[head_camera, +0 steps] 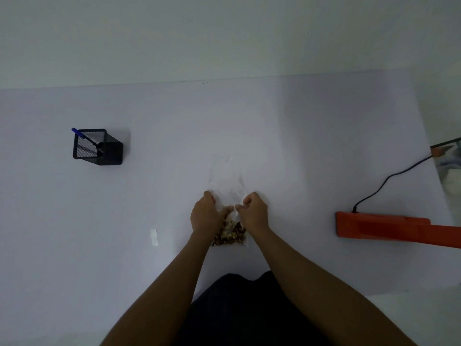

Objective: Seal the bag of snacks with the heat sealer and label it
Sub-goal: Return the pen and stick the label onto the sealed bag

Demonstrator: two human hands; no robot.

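At centre frame, the left hand (205,216) and right hand (253,213), fingers curled, pinch the clear snack bag (228,186) lying on the white table (299,146). The orange heat sealer (389,227) sits at right, the small white label (154,237) at lower left.

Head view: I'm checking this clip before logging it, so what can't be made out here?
- Heat sealer: cut off by the right edge.
- Label: too small to read.
- Bag middle: covered by left hand and right hand.
- Pen: lower part inside the holder.
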